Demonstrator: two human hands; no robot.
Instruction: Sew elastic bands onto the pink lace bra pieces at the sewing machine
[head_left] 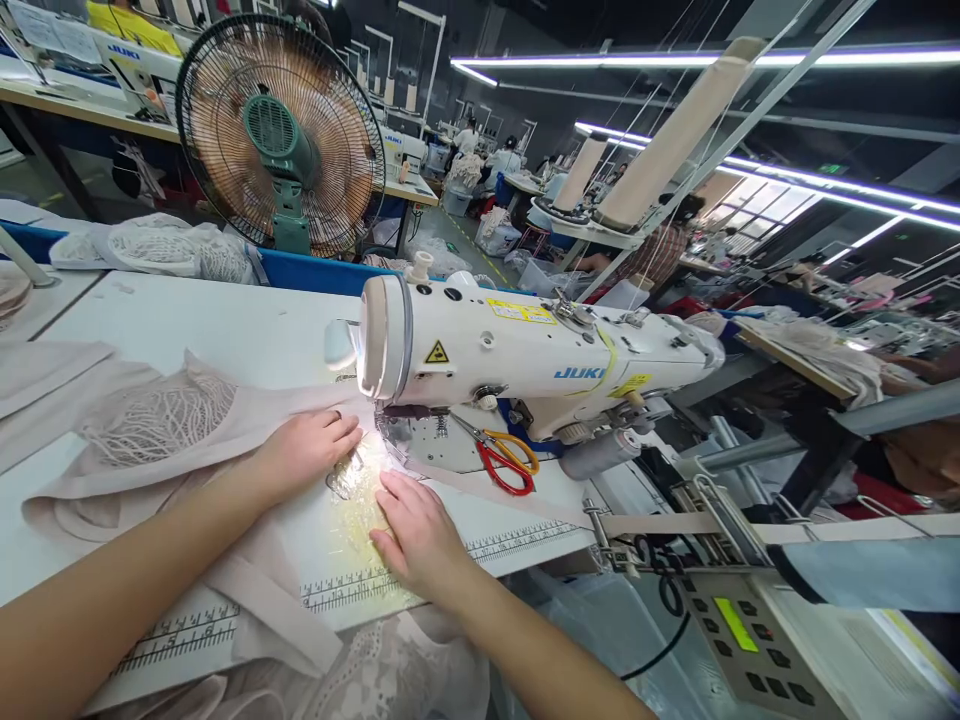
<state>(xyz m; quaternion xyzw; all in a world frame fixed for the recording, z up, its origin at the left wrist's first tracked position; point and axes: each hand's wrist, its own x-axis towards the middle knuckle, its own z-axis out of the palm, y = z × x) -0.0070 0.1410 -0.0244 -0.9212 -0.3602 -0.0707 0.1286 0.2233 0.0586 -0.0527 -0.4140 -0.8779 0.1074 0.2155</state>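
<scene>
My left hand [311, 450] lies flat, fingers stretched out, on a pale beige lace bra [161, 420] just left of the needle area. The bra spreads leftward over the white table, and a fabric strap hangs toward the front edge. My right hand [424, 525] rests on the table just in front of the presser foot [394, 430], thumb apart from the fingers. Its fingertips touch the edge of pale material there. Above both hands is the head of a white sewing machine [480, 340], its lamp lighting the stitching spot. Red-and-orange-handled scissors [506, 465] lie right of the needle.
A printed ruler [517, 540] runs along the table's front edge. More lace fabric [412, 665] hangs below it. At right stand a strip-feeding device [697, 520] and a control panel [739, 625]. A large fan [289, 215] and thread cones [675, 140] stand behind.
</scene>
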